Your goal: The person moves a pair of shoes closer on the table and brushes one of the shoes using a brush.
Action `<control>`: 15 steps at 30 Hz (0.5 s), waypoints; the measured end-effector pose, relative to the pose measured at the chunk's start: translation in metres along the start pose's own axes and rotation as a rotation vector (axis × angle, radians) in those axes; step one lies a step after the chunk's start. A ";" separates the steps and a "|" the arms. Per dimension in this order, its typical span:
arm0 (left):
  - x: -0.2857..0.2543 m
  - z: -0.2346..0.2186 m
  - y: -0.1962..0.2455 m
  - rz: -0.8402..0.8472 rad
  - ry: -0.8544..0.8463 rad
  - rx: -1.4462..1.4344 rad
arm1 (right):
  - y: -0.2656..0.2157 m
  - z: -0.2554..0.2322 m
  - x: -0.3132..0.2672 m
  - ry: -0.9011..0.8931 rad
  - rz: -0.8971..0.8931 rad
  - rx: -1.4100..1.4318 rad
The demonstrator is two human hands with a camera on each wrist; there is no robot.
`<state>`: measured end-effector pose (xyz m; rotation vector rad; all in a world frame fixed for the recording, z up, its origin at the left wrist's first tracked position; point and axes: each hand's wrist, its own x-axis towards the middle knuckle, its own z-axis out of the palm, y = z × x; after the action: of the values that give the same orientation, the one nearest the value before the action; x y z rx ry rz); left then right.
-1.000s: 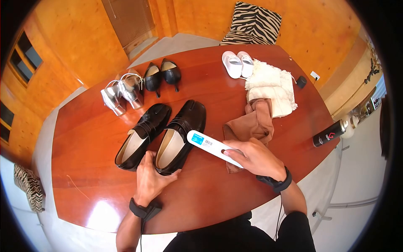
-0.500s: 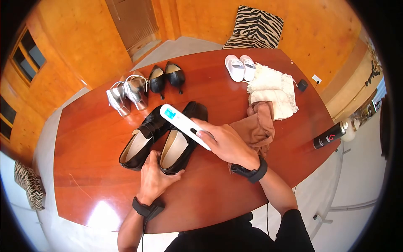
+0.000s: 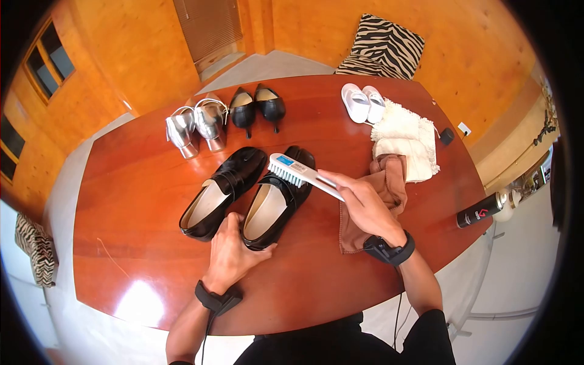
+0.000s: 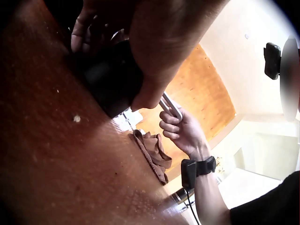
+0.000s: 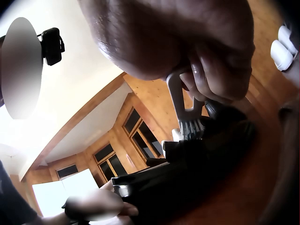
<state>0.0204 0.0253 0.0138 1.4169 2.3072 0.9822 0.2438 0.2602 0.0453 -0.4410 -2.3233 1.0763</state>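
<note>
A pair of black loafers stands side by side on the wooden table. At the heel of the right loafer (image 3: pixel 266 210), my left hand (image 3: pixel 231 255) grips with fingers and thumb on either side. My right hand (image 3: pixel 368 207) holds a white brush (image 3: pixel 304 173) by its slotted handle, bristles down over that shoe's strap. In the right wrist view the brush bristles (image 5: pixel 191 127) meet the dark upper. The left loafer (image 3: pixel 222 188) sits just beside, toe pointing away. The left wrist view has the heel (image 4: pixel 112 79) in deep shadow under the hand.
Silver heeled shoes (image 3: pixel 210 125) and black heels (image 3: pixel 269 104) stand at the back left of the table (image 3: pixel 146 243). White baby shoes (image 3: pixel 364 103), a cream cloth (image 3: pixel 404 140) and a brown cloth (image 3: pixel 389 182) lie right. A black spray can (image 3: pixel 480 210) is near the right edge.
The brush has swept left over the loafers, then back right, and turned so its bristles face down on the right shoe's strap. The left hand keeps its grip on the heel.
</note>
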 end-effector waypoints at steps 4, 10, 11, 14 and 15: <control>0.000 -0.001 0.005 0.023 0.037 0.028 | -0.024 -0.006 0.007 -0.057 0.165 0.015; 0.001 -0.002 0.004 0.026 0.033 0.042 | -0.029 -0.011 0.014 -0.149 0.161 -0.004; 0.001 -0.002 0.004 0.024 0.029 0.041 | -0.031 -0.014 0.011 -0.169 0.165 0.032; 0.001 -0.002 0.003 0.020 0.026 0.037 | -0.032 -0.027 -0.002 -0.188 0.044 -0.008; 0.001 -0.002 0.004 0.022 0.026 0.035 | -0.034 -0.034 -0.004 -0.191 0.045 -0.008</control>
<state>0.0215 0.0260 0.0178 1.4546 2.3431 0.9772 0.2654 0.2570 0.0889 -0.4112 -2.4947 1.1767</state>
